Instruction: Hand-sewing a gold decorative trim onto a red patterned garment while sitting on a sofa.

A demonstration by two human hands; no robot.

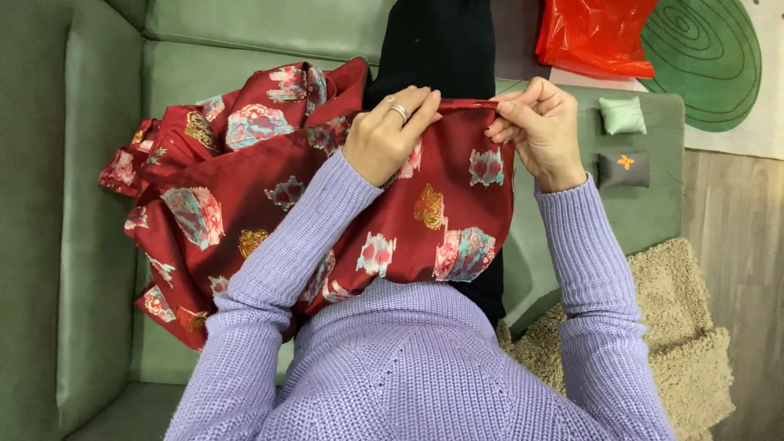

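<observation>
- Fabric (327, 204), dark red with printed motifs, lies across the person's lap and spills left onto the green sofa (90, 245).
- Left hand (388, 135) and right hand (535, 131) each pinch the far folded edge, fingers pressed together on the cloth.
- Judgement: keep the edge taut between both pinches, fold even, so it lies straight.
- Held edge runs left to right; the cloth's long axis trails away toward the left, bunched there.
- Two small cushions (622, 143) sit apart on the right.
</observation>
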